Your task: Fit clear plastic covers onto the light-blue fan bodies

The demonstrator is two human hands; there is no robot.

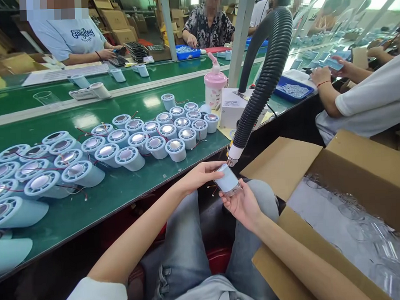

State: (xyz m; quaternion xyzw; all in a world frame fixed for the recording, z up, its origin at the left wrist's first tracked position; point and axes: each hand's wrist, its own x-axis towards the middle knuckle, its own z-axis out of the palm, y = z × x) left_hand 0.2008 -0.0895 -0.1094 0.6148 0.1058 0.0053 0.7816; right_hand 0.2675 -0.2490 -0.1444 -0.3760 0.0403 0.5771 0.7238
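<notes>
We hold a pale blue cylindrical housing (227, 180) between both hands: our left hand (201, 175) pinches its top and our right hand (243, 205) closes round it from beneath. A black corrugated hose (266, 77) ends just above our fingers. Matching housings (127, 148) lie beyond the left hand, and an open carton (351, 171) sits beside the right.

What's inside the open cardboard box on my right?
Clear plastic shells lie loose on a whitish liner in the cardboard box. Its near wall hides the front part, and anything under the liner is covered.
</notes>
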